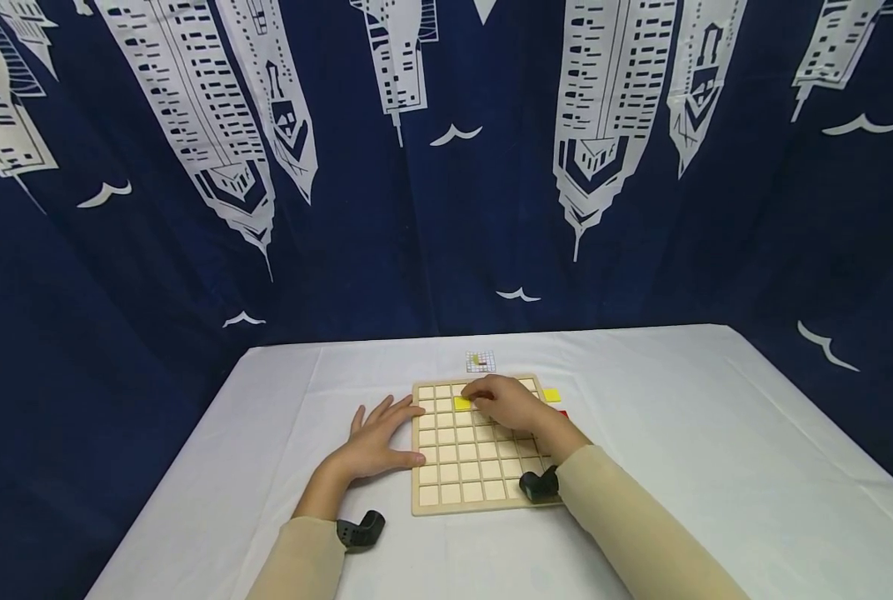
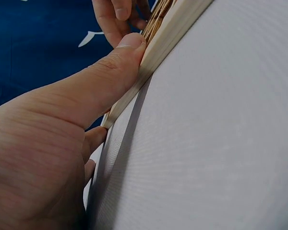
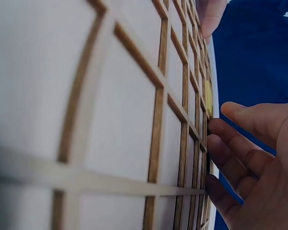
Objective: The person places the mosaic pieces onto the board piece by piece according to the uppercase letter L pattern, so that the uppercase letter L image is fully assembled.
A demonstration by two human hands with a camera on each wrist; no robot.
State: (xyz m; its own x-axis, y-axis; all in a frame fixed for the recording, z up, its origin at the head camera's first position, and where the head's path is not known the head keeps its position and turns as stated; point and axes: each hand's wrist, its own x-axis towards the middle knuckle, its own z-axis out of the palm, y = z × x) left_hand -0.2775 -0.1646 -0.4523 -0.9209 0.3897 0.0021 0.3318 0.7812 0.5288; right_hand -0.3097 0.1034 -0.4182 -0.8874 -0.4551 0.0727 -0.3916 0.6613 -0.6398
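On white cloth (image 1: 716, 433), board (image 1: 450, 472), navy backdrop (image 1: 446, 217), probably fabric

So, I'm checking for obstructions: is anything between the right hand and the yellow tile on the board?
Nothing visible: the right hand is close beside the yellow tile, with no object between them in the head view. The left hand is at the left edge of the wooden board, well clear. Contact is hard to tell.

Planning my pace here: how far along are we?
Looks done: one yellow square tile sits in the pale wooden grid board. In hand: right hand beside the tile, left hand touching the board's edge. Probably left: a second yellow tile and a red piece right of the board.
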